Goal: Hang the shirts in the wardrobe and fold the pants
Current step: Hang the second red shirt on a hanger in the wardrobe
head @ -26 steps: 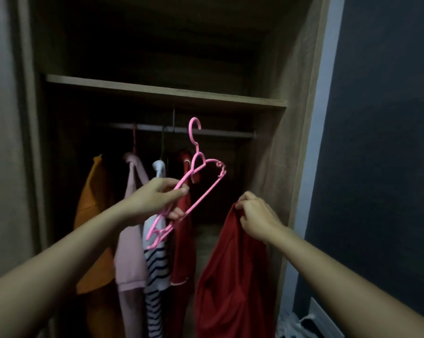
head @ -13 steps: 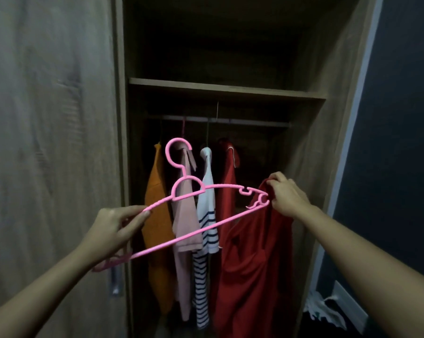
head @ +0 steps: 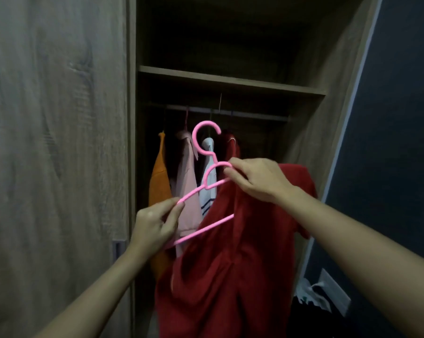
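Held in front of the open wood-grain laminate wardrobe: slim pink plastic hanger, round-section, hook upright, body tilted down to the left.

Left hand: thumb and fingertips pinched on the left tip of the hanger's upper arm, remaining fingers loosely bent.

Right hand: fingers curled on the small arch below the hook. Right half of the hanger hidden behind this hand and the cloth.

Soft, matte red shirt: gathered under the right palm, draped in deep folds over the hanger's right side, not yet on the rail. Gripped or merely draped: cannot tell.

Inside, below a flat shelf, on a thin metal rail: orange garment, pale pink shirt, white shirt with dark stripes, dark red garment, close together.

Left: closed grained door with small metal handle. Right: smooth dark wall.
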`<state>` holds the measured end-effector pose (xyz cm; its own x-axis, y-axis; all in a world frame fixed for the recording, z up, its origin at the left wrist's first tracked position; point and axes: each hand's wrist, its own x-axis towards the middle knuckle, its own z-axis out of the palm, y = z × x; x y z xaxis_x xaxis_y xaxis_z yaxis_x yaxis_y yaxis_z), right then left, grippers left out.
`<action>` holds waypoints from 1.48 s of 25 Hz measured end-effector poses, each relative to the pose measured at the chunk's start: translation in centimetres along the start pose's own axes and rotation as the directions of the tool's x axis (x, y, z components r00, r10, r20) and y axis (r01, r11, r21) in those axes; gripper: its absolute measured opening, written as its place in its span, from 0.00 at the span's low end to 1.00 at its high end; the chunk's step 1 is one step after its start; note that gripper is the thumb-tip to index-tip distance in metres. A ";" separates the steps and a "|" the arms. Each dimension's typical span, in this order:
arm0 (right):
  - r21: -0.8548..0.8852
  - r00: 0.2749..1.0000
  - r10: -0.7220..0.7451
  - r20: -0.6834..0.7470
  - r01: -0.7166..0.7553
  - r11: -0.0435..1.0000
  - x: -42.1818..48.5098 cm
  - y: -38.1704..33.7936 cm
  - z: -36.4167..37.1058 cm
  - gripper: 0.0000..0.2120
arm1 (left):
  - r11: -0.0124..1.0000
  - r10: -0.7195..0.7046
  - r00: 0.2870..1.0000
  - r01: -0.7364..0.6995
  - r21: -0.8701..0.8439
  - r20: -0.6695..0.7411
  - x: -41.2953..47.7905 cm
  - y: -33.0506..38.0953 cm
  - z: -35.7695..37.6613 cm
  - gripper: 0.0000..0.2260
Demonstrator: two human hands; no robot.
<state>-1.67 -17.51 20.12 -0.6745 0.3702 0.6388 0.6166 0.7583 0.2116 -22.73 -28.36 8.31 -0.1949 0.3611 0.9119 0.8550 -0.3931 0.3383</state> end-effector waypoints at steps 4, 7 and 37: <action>-0.107 0.977 0.017 -0.214 -0.040 0.993 0.3 0.1 0.1 0.24 | 0.967 0.088 0.964 -0.022 0.255 -0.250 -0.1 2.6 0.5 0.11; -0.026 0.963 0.042 -0.265 -0.051 0.998 0.2 0.7 -0.7 0.23 | 0.986 0.091 0.995 -0.084 0.145 -0.044 -6.9 4.7 4.0 0.11; 0.237 0.926 0.356 -0.124 -0.320 0.917 -7.3 1.5 2.9 0.29 | 0.957 -0.003 0.932 -0.102 0.271 0.362 1.0 0.0 -0.8 0.22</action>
<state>3.01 -17.47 13.63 -0.3553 0.5460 0.7587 0.6851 0.7043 -0.1860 -23.31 -28.69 9.46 -0.0100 0.6443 0.7647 0.9686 -0.1836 0.1674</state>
